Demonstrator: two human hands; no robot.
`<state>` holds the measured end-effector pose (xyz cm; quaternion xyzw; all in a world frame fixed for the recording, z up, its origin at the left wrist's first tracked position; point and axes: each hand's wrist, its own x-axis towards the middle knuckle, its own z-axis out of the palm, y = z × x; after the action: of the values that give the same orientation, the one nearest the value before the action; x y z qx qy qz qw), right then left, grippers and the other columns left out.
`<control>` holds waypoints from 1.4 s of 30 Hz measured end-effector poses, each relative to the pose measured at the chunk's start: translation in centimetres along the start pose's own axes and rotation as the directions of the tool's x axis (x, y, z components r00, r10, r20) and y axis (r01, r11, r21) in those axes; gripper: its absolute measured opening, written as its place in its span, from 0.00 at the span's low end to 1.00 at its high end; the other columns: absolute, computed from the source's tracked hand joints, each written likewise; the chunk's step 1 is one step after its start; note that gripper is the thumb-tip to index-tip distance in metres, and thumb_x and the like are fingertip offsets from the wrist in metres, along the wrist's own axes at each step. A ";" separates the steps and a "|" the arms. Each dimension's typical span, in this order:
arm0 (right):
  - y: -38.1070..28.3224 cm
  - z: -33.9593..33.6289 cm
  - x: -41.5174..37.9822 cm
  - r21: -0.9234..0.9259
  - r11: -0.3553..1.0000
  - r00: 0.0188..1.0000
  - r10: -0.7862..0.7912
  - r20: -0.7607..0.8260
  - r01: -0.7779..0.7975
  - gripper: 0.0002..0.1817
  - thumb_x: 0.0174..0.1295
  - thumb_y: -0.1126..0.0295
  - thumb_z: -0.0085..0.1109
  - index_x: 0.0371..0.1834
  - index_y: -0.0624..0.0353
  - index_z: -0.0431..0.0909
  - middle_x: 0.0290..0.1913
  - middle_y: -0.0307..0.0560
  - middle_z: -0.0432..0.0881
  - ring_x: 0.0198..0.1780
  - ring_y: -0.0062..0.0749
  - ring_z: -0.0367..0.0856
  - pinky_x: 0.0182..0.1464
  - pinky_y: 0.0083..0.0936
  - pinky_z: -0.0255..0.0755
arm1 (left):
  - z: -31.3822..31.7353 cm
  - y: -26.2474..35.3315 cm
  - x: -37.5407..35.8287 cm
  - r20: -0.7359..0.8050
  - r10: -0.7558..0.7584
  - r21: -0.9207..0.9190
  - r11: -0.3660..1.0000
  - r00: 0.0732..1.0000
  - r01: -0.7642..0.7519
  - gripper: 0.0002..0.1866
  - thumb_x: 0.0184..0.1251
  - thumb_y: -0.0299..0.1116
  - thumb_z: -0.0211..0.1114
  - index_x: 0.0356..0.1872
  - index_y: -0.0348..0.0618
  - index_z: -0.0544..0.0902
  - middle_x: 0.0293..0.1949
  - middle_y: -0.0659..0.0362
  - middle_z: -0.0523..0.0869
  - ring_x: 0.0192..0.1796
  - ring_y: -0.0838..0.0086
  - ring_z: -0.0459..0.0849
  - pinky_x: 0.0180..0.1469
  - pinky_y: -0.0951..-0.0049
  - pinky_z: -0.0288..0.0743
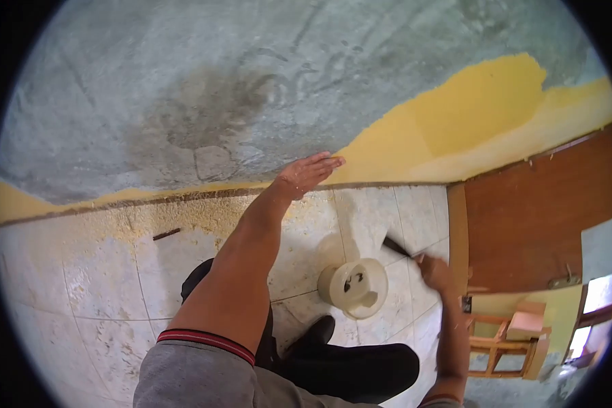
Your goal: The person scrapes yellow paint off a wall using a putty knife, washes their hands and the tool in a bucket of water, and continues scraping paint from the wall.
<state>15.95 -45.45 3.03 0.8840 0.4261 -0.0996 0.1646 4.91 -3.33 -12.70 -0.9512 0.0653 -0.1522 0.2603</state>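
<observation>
My left hand [313,173] is stretched out with its palm side toward the lower wall, fingers extended where the bare grey patch [204,102] borders the yellow paint [387,149]. Held in my right hand [434,272] is a dark, narrow scraper [396,246], blurred by motion and pointing up and left over the floor. Just left of that hand stands a cream bucket [328,282] with dark reflections or bits inside it. Pale yellow paint flakes [190,214] are strewn along the foot of the wall.
A thin dark strip [166,234] lies on the white tiled floor [102,285]. My bent leg [367,370] and dark shoe [316,333] are close below the bucket. At the right are a brown wooden door [523,217] and a wooden frame-like piece [479,347].
</observation>
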 end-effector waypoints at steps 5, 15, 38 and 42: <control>-3.7 -5.9 11.9 0.824 0.391 0.757 0.359 -0.546 0.409 0.18 0.79 0.56 0.46 0.45 0.61 0.76 0.27 0.39 0.76 0.26 0.20 0.71 0.29 0.23 0.68 | -0.7 -0.6 0.2 0.013 0.023 -0.214 0.977 1.000 -0.020 0.38 0.65 0.32 0.58 0.78 0.47 0.58 0.83 0.65 0.44 0.83 0.78 0.40 0.84 0.62 0.33; -28.9 12.1 21.1 0.581 -0.608 0.707 0.703 0.077 0.542 0.35 0.77 0.67 0.49 0.83 0.44 0.45 0.29 0.38 0.75 0.23 0.17 0.69 0.20 0.19 0.64 | -9.7 -3.3 1.6 0.048 -0.396 -0.234 0.888 0.917 0.395 0.46 0.59 0.44 0.65 0.80 0.62 0.56 0.83 0.52 0.43 0.84 0.58 0.39 0.75 0.31 0.32; -25.8 13.9 22.2 0.856 0.088 0.642 0.624 -0.446 0.509 0.27 0.68 0.70 0.59 0.72 0.54 0.72 0.47 0.61 0.87 0.36 0.40 0.88 0.36 0.29 0.80 | -7.8 -6.0 0.1 -0.269 -0.756 -0.027 0.625 0.597 0.780 0.80 0.33 0.93 0.54 0.81 0.50 0.31 0.73 0.27 0.14 0.73 0.27 0.10 0.47 0.03 0.34; -25.2 13.0 24.1 0.734 0.222 0.459 0.655 -0.600 0.642 0.27 0.68 0.71 0.59 0.72 0.52 0.72 0.49 0.60 0.87 0.34 0.39 0.87 0.35 0.27 0.79 | -7.7 -6.4 0.6 -0.290 -0.750 -0.071 0.637 0.595 0.768 0.75 0.39 0.93 0.48 0.81 0.52 0.31 0.72 0.24 0.15 0.72 0.23 0.12 0.46 0.04 0.28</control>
<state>10.52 -18.27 -21.86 0.6727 0.2673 0.1370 -0.6762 3.30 -1.61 -2.92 -0.8462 -0.3123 -0.3892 0.1870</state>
